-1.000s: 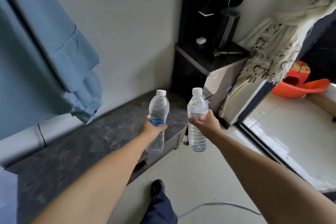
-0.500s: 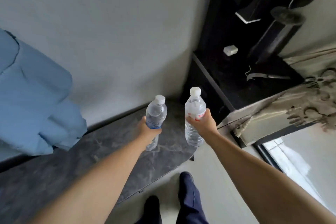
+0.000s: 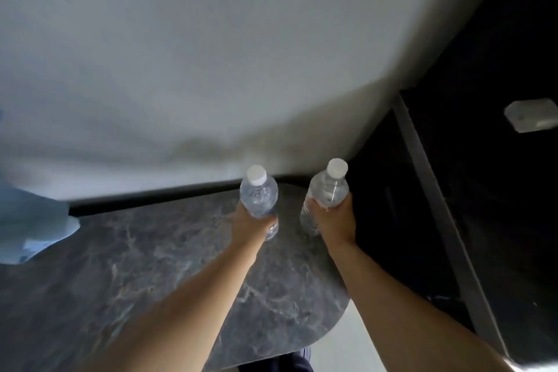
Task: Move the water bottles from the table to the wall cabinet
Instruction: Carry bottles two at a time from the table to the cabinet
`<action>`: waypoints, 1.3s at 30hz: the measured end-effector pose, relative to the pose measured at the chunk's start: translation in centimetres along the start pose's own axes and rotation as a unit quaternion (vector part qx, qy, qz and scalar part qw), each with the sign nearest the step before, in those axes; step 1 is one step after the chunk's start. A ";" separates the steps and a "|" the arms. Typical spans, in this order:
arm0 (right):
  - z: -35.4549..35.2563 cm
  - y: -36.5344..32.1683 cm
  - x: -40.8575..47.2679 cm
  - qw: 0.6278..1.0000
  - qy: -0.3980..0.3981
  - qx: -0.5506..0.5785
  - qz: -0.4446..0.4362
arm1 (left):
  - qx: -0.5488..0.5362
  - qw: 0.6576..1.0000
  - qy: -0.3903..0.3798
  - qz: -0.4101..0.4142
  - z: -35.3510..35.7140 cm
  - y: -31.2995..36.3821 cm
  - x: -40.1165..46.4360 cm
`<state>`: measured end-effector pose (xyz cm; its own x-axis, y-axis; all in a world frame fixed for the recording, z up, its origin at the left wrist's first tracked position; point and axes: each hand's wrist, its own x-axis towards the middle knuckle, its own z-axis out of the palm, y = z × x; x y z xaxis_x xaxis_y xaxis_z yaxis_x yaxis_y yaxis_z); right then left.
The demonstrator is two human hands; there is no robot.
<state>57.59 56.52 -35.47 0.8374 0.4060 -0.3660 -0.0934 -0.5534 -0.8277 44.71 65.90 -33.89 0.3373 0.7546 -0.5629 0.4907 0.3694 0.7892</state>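
At the far left edge of the frame a pale blue cloth (image 3: pixel 28 226) hangs down against the grey-white wall (image 3: pixel 211 54). Below it, a dark grey marbled stone-look counter (image 3: pixel 136 275) with a rounded corner fills the lower left and centre. Over its far end, the person's left hand (image 3: pixel 246 225) is wrapped around a clear plastic water bottle with a white cap (image 3: pixel 259 195), roughly upright at centre frame. Just beside it to the right, apart from the first, the right hand (image 3: pixel 333 222) grips a second clear plastic bottle with a white cap (image 3: pixel 329 187), tilted slightly rightward. The right side is a black cabinet (image 3: pixel 483 190) with a small pale block (image 3: pixel 533 115) on top, at the right edge.
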 end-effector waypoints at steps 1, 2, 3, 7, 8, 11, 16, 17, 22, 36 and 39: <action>0.9 0.6 1.3 1.000 -0.004 0.002 0.006 | -0.007 1.000 -0.015 0.006 0.7 -0.3 1.4; 1.8 0.8 2.4 1.000 -0.001 0.009 -0.001 | -0.014 0.999 -0.030 0.014 1.3 -0.5 2.7; 2.6 0.9 3.4 1.000 0.006 0.017 -0.019 | -0.026 0.999 -0.036 0.016 1.8 -0.8 4.0; 5.6 1.2 6.4 0.997 0.014 0.033 -0.068 | -0.053 0.998 -0.002 0.018 3.5 -2.3 8.2; 6.1 1.5 6.9 0.997 0.010 0.040 -0.061 | -0.061 0.998 0.017 0.025 3.8 -2.6 9.0; 7.0 2.3 7.5 0.998 0.019 0.033 -0.050 | -0.073 0.994 0.062 0.049 4.7 -3.1 10.8; 7.3 3.5 7.9 0.996 0.026 0.034 -0.082 | -0.076 0.989 0.061 0.107 6.1 -4.3 11.8; 7.3 3.8 7.9 0.996 0.019 0.036 -0.080 | -0.067 0.990 0.059 0.113 6.4 -4.5 11.8; 7.2 3.7 7.8 0.995 0.005 0.059 -0.076 | -0.040 0.990 0.058 0.119 6.6 -4.9 12.4; 1.7 0.4 2.6 0.995 -0.071 -0.055 -0.036 | 0.022 0.994 -0.040 0.096 1.8 -2.1 6.1; -0.4 -1.8 0.6 0.990 -0.074 -0.119 -0.012 | 0.059 0.995 -0.044 0.060 -0.3 -0.1 2.8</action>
<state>58.54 57.47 -34.01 0.7485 0.5137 -0.4194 0.0698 -0.6900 -0.7204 45.35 68.16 -35.43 0.4651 0.7372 -0.4900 0.5323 0.2094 0.8203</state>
